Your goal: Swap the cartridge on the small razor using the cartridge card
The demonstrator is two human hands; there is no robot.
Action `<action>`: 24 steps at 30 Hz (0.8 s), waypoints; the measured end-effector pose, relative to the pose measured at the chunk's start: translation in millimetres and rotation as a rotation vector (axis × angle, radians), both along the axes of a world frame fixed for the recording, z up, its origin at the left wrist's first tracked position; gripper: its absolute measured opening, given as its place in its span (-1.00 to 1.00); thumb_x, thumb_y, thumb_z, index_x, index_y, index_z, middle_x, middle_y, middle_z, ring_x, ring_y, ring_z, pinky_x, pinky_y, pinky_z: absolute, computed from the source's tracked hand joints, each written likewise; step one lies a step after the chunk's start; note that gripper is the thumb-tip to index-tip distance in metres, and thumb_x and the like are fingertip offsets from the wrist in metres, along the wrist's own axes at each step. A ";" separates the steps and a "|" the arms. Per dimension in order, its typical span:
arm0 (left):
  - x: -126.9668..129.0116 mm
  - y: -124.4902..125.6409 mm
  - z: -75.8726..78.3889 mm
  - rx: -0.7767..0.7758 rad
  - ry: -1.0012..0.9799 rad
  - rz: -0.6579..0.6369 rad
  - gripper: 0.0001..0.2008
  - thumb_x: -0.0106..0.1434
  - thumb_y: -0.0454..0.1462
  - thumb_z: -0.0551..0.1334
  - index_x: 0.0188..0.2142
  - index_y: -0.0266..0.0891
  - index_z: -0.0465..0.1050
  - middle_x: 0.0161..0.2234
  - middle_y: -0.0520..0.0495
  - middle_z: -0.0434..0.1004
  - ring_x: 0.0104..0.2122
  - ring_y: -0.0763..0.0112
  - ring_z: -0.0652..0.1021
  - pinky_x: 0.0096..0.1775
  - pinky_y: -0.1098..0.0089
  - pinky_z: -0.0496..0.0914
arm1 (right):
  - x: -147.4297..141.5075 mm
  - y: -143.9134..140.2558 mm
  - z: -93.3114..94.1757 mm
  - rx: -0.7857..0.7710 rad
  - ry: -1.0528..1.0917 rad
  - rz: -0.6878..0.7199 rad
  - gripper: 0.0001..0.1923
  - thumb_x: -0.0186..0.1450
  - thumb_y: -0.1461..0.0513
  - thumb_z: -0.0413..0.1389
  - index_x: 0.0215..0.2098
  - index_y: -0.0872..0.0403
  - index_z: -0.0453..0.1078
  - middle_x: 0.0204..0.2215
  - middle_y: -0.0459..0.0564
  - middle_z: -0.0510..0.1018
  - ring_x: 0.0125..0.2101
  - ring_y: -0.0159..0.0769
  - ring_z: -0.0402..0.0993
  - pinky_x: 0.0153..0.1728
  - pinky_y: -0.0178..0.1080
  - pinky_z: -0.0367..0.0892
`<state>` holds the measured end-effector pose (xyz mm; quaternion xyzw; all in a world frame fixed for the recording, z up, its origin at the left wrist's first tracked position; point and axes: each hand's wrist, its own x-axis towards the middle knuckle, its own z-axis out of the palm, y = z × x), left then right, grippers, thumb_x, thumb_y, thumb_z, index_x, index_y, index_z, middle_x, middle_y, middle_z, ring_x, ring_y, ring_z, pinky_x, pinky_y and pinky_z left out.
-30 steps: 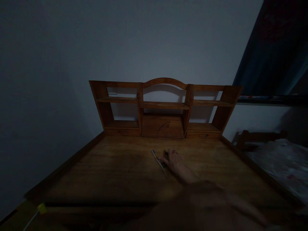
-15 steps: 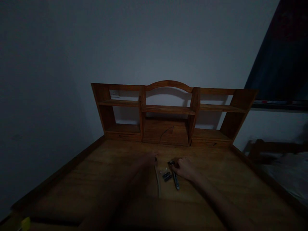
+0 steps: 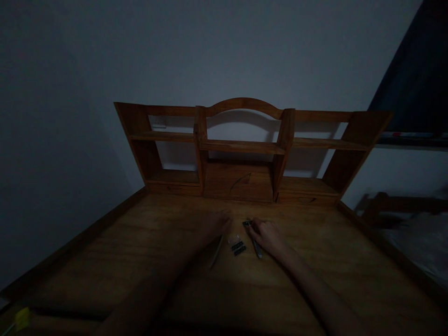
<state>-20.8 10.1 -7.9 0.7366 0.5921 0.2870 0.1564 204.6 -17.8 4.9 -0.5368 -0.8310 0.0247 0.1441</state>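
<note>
In the head view, my left hand (image 3: 221, 223) is blurred by motion. Its fingers look closed at the upper end of a thin pale strip (image 3: 216, 254), which slants down towards me. My right hand (image 3: 268, 234) has its fingers bent around the upper part of a razor-shaped tool (image 3: 257, 249) with a grey handle. A small dark head shows beyond those fingertips. Between the hands, a small clear pack (image 3: 238, 247) with dark pieces lies on the wooden desk (image 3: 297, 284).
Along the back of the desk stands a wooden shelf unit (image 3: 241, 148) against a pale wall. A raised wooden edge (image 3: 87, 249) runs down the left side. Something yellow (image 3: 23, 318) sits at the lower left. The room is dim.
The strip's lower end has swung left, together with a small shift of my left hand. My right hand stays at the tool. The camera view has also shifted.
</note>
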 end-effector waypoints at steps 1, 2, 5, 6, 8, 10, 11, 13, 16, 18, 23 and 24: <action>-1.1 0.6 -0.1 0.024 -0.010 0.001 -0.61 0.26 -0.08 0.12 0.01 -0.16 0.43 -0.19 -0.10 0.57 -0.23 0.24 0.53 -0.17 0.34 0.35 | 0.2 -0.4 -0.1 0.004 -0.001 0.004 -0.57 0.39 -0.01 -0.15 -0.02 0.06 0.34 -0.28 0.08 0.59 -0.29 -0.16 0.53 -0.34 -0.28 0.19; -2.3 1.4 -0.2 0.047 -0.023 -0.010 -0.61 0.28 -0.08 0.08 0.01 -0.16 0.43 -0.20 -0.10 0.57 -0.24 0.26 0.53 -0.19 0.35 0.35 | 0.4 -0.9 -0.3 0.005 -0.007 0.005 -0.56 0.37 -0.03 -0.12 0.01 0.06 0.32 -0.27 0.08 0.59 -0.28 -0.16 0.52 -0.34 -0.27 0.19; -5.2 3.0 -1.3 0.091 -0.068 -0.041 -0.66 0.32 -0.09 0.01 -0.11 -0.17 0.46 -0.32 -0.04 0.56 -0.35 0.35 0.51 -0.29 0.40 0.33 | 0.5 -1.8 -1.6 -0.006 -0.037 0.009 -0.55 0.35 -0.02 -0.08 0.05 0.06 0.29 -0.25 0.09 0.58 -0.28 -0.16 0.52 -0.33 -0.27 0.18; -5.6 3.0 -1.7 0.107 -0.072 -0.053 -0.67 0.33 -0.10 0.00 -0.18 -0.18 0.47 -0.37 -0.02 0.54 -0.39 0.37 0.49 -0.33 0.41 0.31 | 0.4 -2.0 -2.3 -0.007 -0.043 0.014 -0.58 0.36 0.00 -0.08 0.04 0.06 0.29 -0.26 0.08 0.58 -0.29 -0.17 0.52 -0.33 -0.27 0.18; -5.8 2.3 -2.9 0.142 -0.076 -0.083 -0.66 0.34 -0.10 -0.01 -0.29 -0.20 0.47 -0.42 -0.01 0.51 -0.43 0.39 0.47 -0.37 0.42 0.28 | -0.3 -2.3 -3.6 -0.001 -0.043 0.016 -0.64 0.37 0.05 -0.09 -0.01 0.06 0.31 -0.27 0.07 0.58 -0.30 -0.17 0.52 -0.34 -0.27 0.18; -5.6 1.1 -4.4 0.165 -0.088 -0.108 -0.65 0.34 -0.10 -0.02 -0.32 -0.20 0.47 -0.41 -0.01 0.51 -0.43 0.39 0.47 -0.37 0.43 0.27 | -0.9 -2.3 -4.1 0.028 -0.012 0.022 -0.68 0.39 0.08 -0.11 -0.02 0.06 0.30 -0.26 0.06 0.57 -0.32 -0.19 0.51 -0.35 -0.27 0.18; -5.5 0.6 -5.1 0.169 -0.093 -0.115 -0.65 0.35 -0.10 -0.02 -0.32 -0.20 0.47 -0.41 -0.01 0.52 -0.43 0.39 0.47 -0.37 0.42 0.27 | -1.0 -2.0 -3.9 0.051 0.014 0.031 -0.69 0.39 0.10 -0.11 -0.02 0.05 0.29 -0.24 0.05 0.57 -0.31 -0.21 0.51 -0.34 -0.28 0.18; -5.3 1.0 -6.0 0.179 -0.089 -0.102 -0.65 0.35 -0.11 -0.01 -0.33 -0.20 0.48 -0.41 -0.03 0.53 -0.43 0.38 0.48 -0.37 0.41 0.26 | -0.1 -0.3 -2.8 0.107 0.084 0.060 -0.72 0.40 0.12 -0.13 -0.03 0.05 0.28 -0.20 0.03 0.55 -0.29 -0.24 0.49 -0.32 -0.29 0.19; -3.4 7.5 -3.8 0.225 -0.053 -0.048 -0.67 0.34 -0.13 0.02 -0.34 -0.22 0.50 -0.38 -0.09 0.55 -0.40 0.34 0.49 -0.33 0.38 0.27 | 5.4 5.8 -0.5 0.196 0.178 0.087 -0.75 0.42 0.14 -0.14 -0.07 0.04 0.29 -0.17 0.02 0.51 -0.22 -0.25 0.45 -0.27 -0.30 0.22; 0.6 15.7 -1.0 0.255 -0.051 -0.015 -0.69 0.32 -0.14 0.05 -0.36 -0.24 0.50 -0.35 -0.14 0.56 -0.37 0.32 0.50 -0.28 0.36 0.28 | 11.5 11.7 0.3 0.249 0.214 0.086 -0.76 0.43 0.14 -0.14 -0.08 0.04 0.29 -0.18 0.02 0.49 -0.20 -0.24 0.43 -0.23 -0.28 0.24; 19.3 35.8 -5.8 0.163 -0.381 0.000 -0.60 0.30 -0.03 0.05 -0.33 -0.25 0.52 -0.37 -0.11 0.58 -0.36 0.32 0.53 -0.30 0.39 0.34 | 24.9 21.8 -0.9 0.331 0.229 0.106 -0.80 0.42 0.17 -0.10 -0.13 0.06 0.31 -0.19 0.06 0.46 -0.17 -0.20 0.39 -0.17 -0.23 0.27; 23.0 37.9 -9.5 0.114 -0.481 -0.034 -0.58 0.29 0.00 0.05 -0.31 -0.26 0.52 -0.38 -0.09 0.58 -0.38 0.33 0.54 -0.32 0.39 0.36 | 25.7 22.2 -1.2 0.337 0.228 0.115 -0.80 0.42 0.17 -0.10 -0.12 0.05 0.31 -0.19 0.06 0.46 -0.17 -0.19 0.38 -0.17 -0.23 0.28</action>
